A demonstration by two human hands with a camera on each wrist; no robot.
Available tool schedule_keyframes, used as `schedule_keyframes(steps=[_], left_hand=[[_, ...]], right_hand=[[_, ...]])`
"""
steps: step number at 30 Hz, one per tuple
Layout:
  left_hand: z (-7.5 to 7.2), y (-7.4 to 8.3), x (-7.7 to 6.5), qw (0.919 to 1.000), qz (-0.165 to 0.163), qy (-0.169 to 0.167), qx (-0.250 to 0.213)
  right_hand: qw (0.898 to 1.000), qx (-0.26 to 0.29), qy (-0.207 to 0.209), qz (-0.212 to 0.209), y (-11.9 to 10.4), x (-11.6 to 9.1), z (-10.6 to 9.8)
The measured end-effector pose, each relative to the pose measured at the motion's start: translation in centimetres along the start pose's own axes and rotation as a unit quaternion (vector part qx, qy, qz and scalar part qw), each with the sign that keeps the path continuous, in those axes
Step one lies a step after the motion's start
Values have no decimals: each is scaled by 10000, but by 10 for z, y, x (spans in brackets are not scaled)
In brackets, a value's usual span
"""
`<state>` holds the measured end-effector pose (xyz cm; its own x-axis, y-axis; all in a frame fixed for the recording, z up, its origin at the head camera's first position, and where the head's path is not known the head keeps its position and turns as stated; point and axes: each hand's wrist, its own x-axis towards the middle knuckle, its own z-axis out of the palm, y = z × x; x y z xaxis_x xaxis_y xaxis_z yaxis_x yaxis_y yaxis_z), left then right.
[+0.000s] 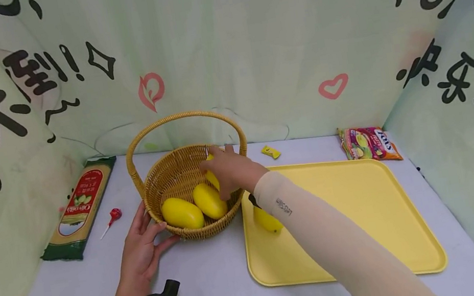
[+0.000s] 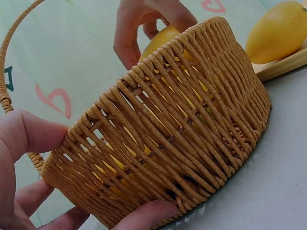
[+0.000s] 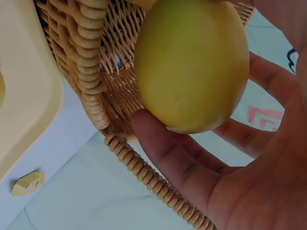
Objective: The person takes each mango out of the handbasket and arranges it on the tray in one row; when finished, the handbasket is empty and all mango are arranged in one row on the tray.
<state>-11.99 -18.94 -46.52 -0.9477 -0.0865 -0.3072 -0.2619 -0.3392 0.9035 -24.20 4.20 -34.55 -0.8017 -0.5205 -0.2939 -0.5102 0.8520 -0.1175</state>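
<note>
A wicker basket (image 1: 171,176) with a tall arched handle stands mid-table, left of a yellow tray (image 1: 352,228). Inside it lie two yellow mangoes, one at the left (image 1: 182,213) and one beside it (image 1: 209,200). My right hand (image 1: 234,168) reaches over the basket's right rim and grips another mango (image 3: 192,67), its fingers curled around the fruit. Against the basket's left side, my left hand (image 1: 144,253) holds the wickerwork, with one finger on the rim and the thumb low along the wall. One more mango (image 1: 268,219) rests on the tray, partly covered by my right forearm.
At the left lies a long green-and-tan packet (image 1: 85,205), with a red lollipop (image 1: 114,215) near it. A small yellow wrapped candy (image 1: 271,152) sits behind the tray. Toward the back right is a colourful snack bag (image 1: 367,144). Printed curtains (image 1: 251,63) enclose the table.
</note>
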Motion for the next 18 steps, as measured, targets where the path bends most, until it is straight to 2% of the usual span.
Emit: schedule_keyframes(steps=[11,18], left_hand=[[0,0,-1,10000,26,-3,65],[2,0,0,10000,11,4,76]], right_hand=[[9968,661,402,-206,9,-18,5],[9888,1054,818,-671,18,-37,13]])
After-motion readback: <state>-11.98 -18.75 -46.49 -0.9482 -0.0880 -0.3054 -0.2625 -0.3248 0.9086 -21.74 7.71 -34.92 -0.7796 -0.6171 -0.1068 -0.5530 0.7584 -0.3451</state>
